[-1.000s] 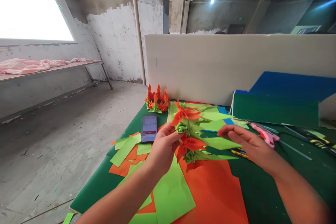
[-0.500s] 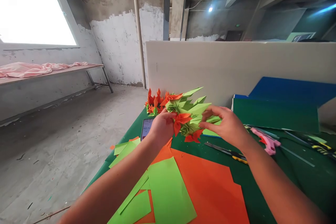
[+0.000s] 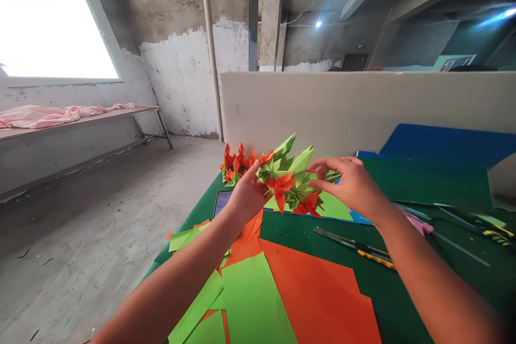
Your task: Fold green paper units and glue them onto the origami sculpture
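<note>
A cluster of folded paper flowers (image 3: 282,183), with orange blooms, green rosettes and pointed green leaves, is held over the far part of the green table. My left hand (image 3: 249,193) grips its left side, thumb up and the other fingers partly hidden behind the paper. At the right end, my right hand (image 3: 349,183) has thumb and fingers curled round the green paper tips, some of which show between them. Behind my left hand, more orange paper flowers (image 3: 234,164) stand on the table. A phone (image 3: 221,203) lies close to my left wrist.
Orange sheets (image 3: 322,279) and green sheets (image 3: 258,295) cover the near table. A utility knife (image 3: 355,247) lies by my right forearm, with a pink glue gun (image 3: 421,224) partly behind it. A pale partition (image 3: 302,107) and a green board (image 3: 427,180) stand at the back.
The flower cluster has turned and dropped slightly, its leaves pointing more upward. My left hand's thumb has lifted and its grip looks looser. My right hand stays at the right end.
</note>
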A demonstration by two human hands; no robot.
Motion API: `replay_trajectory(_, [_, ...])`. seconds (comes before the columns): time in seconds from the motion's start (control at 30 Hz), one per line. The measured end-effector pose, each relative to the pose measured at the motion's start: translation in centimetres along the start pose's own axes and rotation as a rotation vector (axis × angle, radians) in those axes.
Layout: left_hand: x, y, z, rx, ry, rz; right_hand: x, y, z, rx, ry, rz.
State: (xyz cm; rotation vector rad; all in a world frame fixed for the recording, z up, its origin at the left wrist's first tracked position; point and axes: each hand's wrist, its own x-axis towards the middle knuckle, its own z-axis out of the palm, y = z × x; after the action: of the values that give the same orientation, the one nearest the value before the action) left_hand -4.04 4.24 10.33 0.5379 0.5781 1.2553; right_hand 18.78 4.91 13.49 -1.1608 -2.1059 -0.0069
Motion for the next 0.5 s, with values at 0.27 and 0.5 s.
replay_trajectory(0.27, [3.3,1.9,-1.3,0.136,0.134,-0.057,3.5,1.2,-0.5,-0.109,-0.038,-0.186])
replay_trajectory(0.5, [7.4,6.5,-2.6,0.187,0.153,0.145,10.3,2.9,3.6,-0.046,0.059,-0.222])
